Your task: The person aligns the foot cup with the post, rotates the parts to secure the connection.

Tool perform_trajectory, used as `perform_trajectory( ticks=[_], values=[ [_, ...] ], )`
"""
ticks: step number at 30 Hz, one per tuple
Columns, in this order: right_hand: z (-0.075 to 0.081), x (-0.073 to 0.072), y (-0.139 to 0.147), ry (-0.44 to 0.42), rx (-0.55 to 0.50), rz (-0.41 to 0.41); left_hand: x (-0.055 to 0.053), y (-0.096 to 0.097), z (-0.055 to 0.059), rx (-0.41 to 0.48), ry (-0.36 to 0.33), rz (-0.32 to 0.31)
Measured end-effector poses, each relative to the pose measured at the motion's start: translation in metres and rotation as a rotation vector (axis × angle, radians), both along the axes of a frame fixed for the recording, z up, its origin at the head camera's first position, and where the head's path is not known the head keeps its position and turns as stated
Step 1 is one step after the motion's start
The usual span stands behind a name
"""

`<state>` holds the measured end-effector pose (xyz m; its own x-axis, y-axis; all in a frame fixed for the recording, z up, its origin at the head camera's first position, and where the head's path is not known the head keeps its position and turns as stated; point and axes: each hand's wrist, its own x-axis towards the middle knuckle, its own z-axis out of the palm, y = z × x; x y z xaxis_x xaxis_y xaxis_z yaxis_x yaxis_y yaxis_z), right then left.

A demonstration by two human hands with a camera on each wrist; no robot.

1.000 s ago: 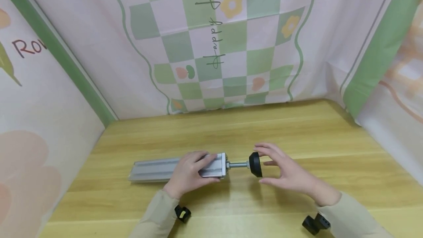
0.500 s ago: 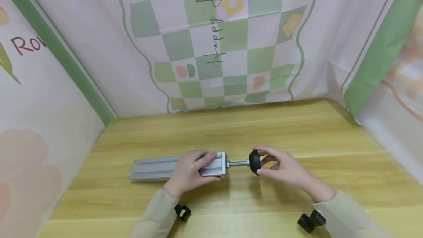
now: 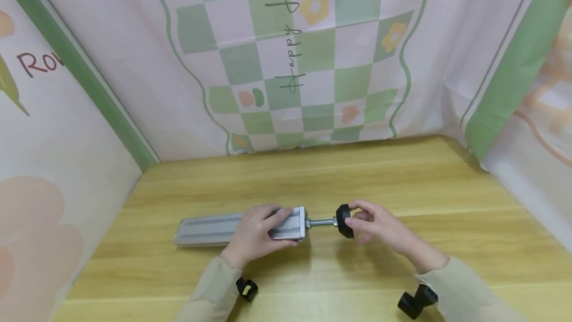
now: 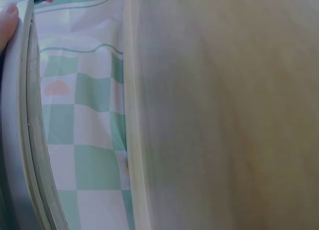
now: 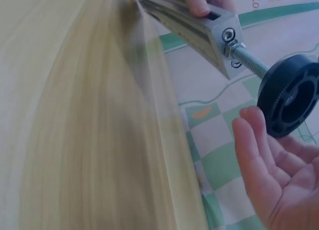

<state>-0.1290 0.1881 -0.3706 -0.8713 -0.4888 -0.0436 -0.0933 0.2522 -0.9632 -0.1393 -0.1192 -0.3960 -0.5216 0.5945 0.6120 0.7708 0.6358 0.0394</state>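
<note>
A silver aluminium profile (image 3: 203,228) lies lengthwise above the wooden table, its end plate facing right. My left hand (image 3: 254,232) grips it near that end, fingers over the top and thumb along the near side. From the end plate sticks out a threaded rod (image 3: 322,222) with nuts, carrying a round black levelling foot (image 3: 343,221). My right hand (image 3: 380,225) holds the foot's rim between thumb and index finger. In the right wrist view the foot's ribbed hollow underside (image 5: 294,98) shows, with other fingers extended beside it. The left wrist view catches only one fingertip (image 4: 7,23) on the profile.
The wooden table (image 3: 295,173) spreads under both hands. Behind it hangs a checked green and white curtain (image 3: 313,88), with patterned cloth at both sides. Small black wrist cameras (image 3: 247,289) sit by the sleeves.
My right fingers, spread around the foot at first, have come together on its rim. Since then the thumb has moved up across the foot. The left hand and profile stay put.
</note>
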Motion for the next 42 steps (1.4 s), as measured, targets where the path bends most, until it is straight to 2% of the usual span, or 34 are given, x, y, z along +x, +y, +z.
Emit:
perform_trajectory(
  ticks=[6,9,12,16,18,20,22,25,30,35,37,42],
  values=[
    [0.002,0.001,-0.003,-0.021,0.037,0.001,-0.001,-0.001,-0.002,0.014,-0.003,-0.003],
    [0.002,0.003,-0.004,0.02,0.032,-0.005,-0.001,-0.001,-0.003,0.012,0.0,-0.001],
    [0.0,0.005,-0.004,0.2,0.06,-0.004,-0.001,-0.002,-0.003,0.011,0.005,0.001],
    [-0.007,0.004,-0.002,0.564,0.093,0.026,-0.002,-0.001,-0.003,0.013,0.013,-0.001],
    [-0.01,0.003,-0.002,0.714,0.082,0.038,-0.002,-0.001,-0.003,0.015,0.017,-0.004],
    [-0.012,0.001,-0.002,0.807,0.064,0.035,-0.002,0.0,-0.002,0.016,0.021,-0.004],
    [-0.014,0.001,-0.002,0.839,0.052,0.018,-0.002,0.0,-0.002,0.017,0.022,-0.006],
    [-0.013,0.002,-0.002,0.747,0.05,-0.023,-0.001,0.001,-0.001,0.017,0.02,-0.006],
    [-0.007,0.006,-0.001,0.488,0.072,-0.065,0.0,0.001,0.0,0.012,0.02,-0.008],
    [-0.001,0.005,0.0,0.344,0.098,-0.065,0.0,0.001,0.0,0.013,0.014,-0.011],
    [0.0,0.004,-0.001,0.299,0.084,-0.056,0.0,0.001,0.0,0.014,0.01,-0.009],
    [0.005,0.003,-0.006,0.107,0.019,-0.065,0.0,0.0,0.0,0.016,0.006,-0.009]
  ],
)
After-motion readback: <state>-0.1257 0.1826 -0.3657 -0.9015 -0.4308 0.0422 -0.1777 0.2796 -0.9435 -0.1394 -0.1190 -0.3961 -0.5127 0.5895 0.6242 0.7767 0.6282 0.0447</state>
